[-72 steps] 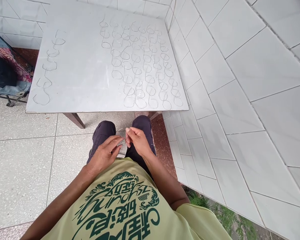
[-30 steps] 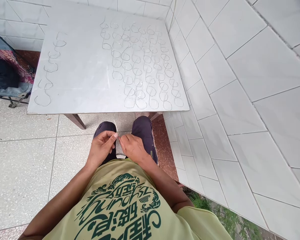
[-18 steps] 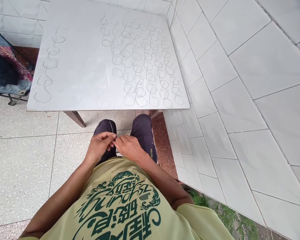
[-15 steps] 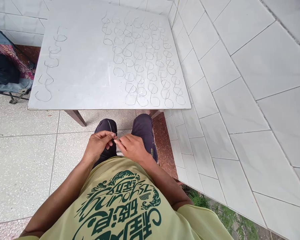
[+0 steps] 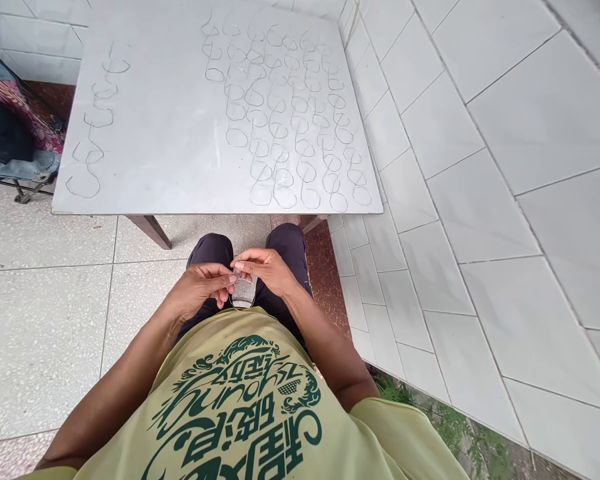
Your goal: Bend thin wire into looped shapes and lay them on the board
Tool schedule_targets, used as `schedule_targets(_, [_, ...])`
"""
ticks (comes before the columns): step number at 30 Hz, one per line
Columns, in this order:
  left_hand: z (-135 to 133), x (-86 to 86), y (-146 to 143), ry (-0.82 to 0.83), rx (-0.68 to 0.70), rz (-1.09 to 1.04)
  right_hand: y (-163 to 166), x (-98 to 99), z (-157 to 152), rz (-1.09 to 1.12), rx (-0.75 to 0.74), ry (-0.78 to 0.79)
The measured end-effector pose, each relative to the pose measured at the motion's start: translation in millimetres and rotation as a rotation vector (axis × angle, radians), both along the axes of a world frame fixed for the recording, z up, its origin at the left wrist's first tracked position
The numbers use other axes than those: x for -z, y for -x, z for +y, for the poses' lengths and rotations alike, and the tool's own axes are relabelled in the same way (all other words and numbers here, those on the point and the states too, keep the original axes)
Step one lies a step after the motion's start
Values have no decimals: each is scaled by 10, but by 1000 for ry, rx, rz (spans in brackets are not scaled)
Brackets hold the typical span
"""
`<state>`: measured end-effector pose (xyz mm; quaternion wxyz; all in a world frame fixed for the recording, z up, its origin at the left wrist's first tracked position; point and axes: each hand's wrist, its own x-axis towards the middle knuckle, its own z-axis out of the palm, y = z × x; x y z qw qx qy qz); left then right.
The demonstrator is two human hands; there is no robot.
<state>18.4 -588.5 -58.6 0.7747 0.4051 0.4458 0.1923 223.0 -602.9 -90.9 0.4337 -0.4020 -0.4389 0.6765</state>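
Above my lap, my left hand [image 5: 207,283] is closed in a pinch on a thin bent wire [image 5: 241,308]. My right hand [image 5: 264,267] pinches the same wire close to my left fingertips. Part of the wire curves down below the fingers in a loop; the rest is hidden by the fingers. On the white table [image 5: 155,147] in front lie many thin wires bent into curls. Several S-shaped wire pieces [image 5: 99,119] form a column at the left, and rows of looped wire pieces [image 5: 285,123] cover the right part.
A white tiled wall [image 5: 445,173] runs along the right side of the table. At the left stands a folding chair [image 5: 20,147] with dark cloth on it. My knees [image 5: 286,243] are just under the table's front edge. Green plants [image 5: 440,427] grow at lower right.
My right hand has moved up and turned over, now level with my left fingertips. The wire end that stuck up above my left hand is gone from there; a loop now hangs below.
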Motion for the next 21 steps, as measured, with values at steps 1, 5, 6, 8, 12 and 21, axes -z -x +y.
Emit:
schedule_targets(1, [-4, -8, 0, 1, -24, 4, 23, 25, -14, 7, 31, -3])
schedule_targets(5, [-7, -32, 13, 2, -86, 19, 25, 64, -71, 22, 66, -47])
schedule_targets(6, [-7, -31, 15, 2, -93, 20, 10, 62, -82, 25, 62, -64])
schedule_targets(8, [-11, -20, 12, 5, -103, 19, -22, 57, -97, 14, 54, -89])
schedule_targets(12, [-25, -2, -6, 9, -112, 19, -48, 60, -113, -69, 57, -110])
schedule_targets(21, [-25, -40, 27, 11, -118, 31, 7, 30, -102, -122, 85, -159])
